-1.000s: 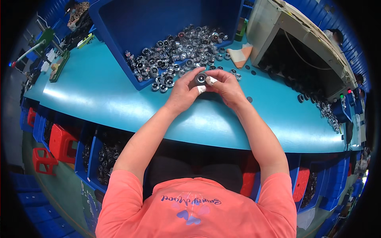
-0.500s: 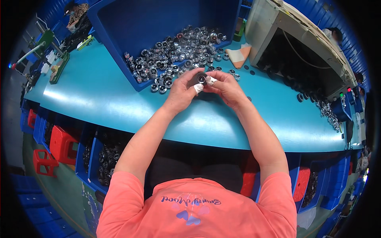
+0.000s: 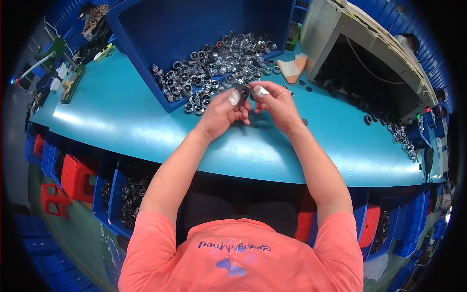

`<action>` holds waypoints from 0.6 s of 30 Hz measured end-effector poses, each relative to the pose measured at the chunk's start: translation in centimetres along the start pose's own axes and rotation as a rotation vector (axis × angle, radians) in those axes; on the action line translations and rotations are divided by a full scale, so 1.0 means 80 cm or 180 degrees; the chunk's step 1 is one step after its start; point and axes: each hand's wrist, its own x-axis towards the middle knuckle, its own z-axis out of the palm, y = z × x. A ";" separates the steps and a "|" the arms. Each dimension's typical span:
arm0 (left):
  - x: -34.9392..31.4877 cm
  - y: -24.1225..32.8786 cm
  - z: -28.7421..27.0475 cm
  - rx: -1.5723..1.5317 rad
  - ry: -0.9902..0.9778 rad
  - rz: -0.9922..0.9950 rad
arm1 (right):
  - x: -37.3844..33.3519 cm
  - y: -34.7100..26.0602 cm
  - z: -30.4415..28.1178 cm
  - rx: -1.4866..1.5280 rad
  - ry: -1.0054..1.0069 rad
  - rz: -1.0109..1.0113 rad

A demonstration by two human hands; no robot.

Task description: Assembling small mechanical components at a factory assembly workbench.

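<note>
Above the teal table, my two hands come together in front of a blue bin of clear and black wheels. My left hand [image 3: 220, 116] is closed, its taped thumb pinching a small black wheel [image 3: 243, 93] with a pale ring at its centre. Close against the wheel's right side is my right hand [image 3: 278, 107], thumb and forefinger pinched. A dark bit shows at its fingertips, too small and blurred to name. White tape wraps the thumbs of both hands. Loose wheels [image 3: 194, 108] lie just beyond my left hand, by the bin's near edge.
The blue bin [image 3: 141, 58] lies tipped toward me at the back. A grey-white box [image 3: 335, 34] with a dark opening full of black rings stands right. Black discs [image 3: 305, 86] and a folded cloth [image 3: 293, 68] lie nearby. A green hand press [image 3: 57, 48] stands far left.
My left hand has turned and shifted slightly left and down, tilting the wheel. Its lower fingers are now visible. The right fingertips have come a little apart from the left ones.
</note>
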 end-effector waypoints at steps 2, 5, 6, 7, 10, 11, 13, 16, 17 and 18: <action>0.000 0.004 -0.004 -0.0400 -0.0234 -0.0095 | 0.000 0.001 0.004 -0.0847 0.0182 -0.0595; -0.003 0.005 -0.004 -0.0627 -0.0270 -0.0289 | -0.004 0.001 0.020 -0.1529 0.0279 -0.1384; -0.003 0.005 -0.003 -0.0575 -0.0291 -0.0298 | -0.006 -0.003 0.025 -0.1705 0.0342 -0.1473; -0.003 0.004 -0.004 -0.0530 -0.0333 -0.0295 | -0.006 -0.002 0.028 -0.1883 0.0418 -0.1584; -0.001 0.002 -0.003 -0.0356 -0.0282 -0.0266 | -0.006 0.001 0.031 -0.2292 0.0584 -0.1865; 0.000 0.001 0.000 -0.0272 -0.0149 -0.0241 | -0.006 0.000 0.030 -0.2346 0.0598 -0.1926; 0.000 -0.001 0.005 -0.0130 0.0098 -0.0171 | -0.007 0.001 0.029 -0.2515 0.0669 -0.2058; 0.000 -0.004 0.011 0.0217 0.0385 -0.0028 | -0.006 0.001 0.028 -0.2788 0.0782 -0.2187; 0.000 -0.004 0.012 0.0448 0.0442 0.0025 | -0.007 0.001 0.029 -0.2830 0.0779 -0.2176; 0.000 -0.004 0.013 0.0680 0.0499 0.0079 | -0.007 0.002 0.029 -0.2872 0.0776 -0.2165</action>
